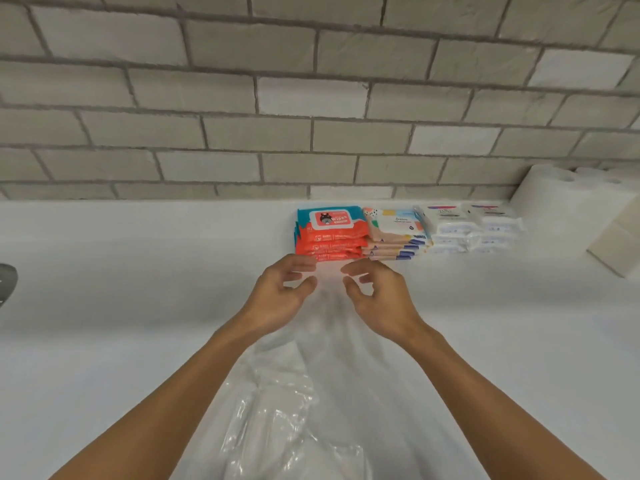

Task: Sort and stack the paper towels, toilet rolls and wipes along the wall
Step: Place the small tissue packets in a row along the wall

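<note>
Head view: both hands out over the white counter [104, 271], just in front of the wipes stacks. Left hand [280, 292] and right hand [377, 296] are both half-open, fingers loosely curled, thumbs facing each other across a small gap. Neither has hold of anything that I can see. A clear plastic bag [294, 403] lies crumpled on the counter under the forearms; its far end runs up toward the fingertips, but contact is hard to call, the film is near invisible there.

Wipes sit in a row against the brick wall [311, 98]: orange-and-teal stack [330, 233] on the left, pastel patterned stack [394, 233] touching it, then two stacks of white packs [474, 228]. Left fingertips overlap the bottom front edge of the orange stack in frame. White rolls [561, 199] stand at the right end by the wall, with a beige box-like item [616, 237] in front of them. Dark grey object [7, 282] at the left edge, cropped.
</note>
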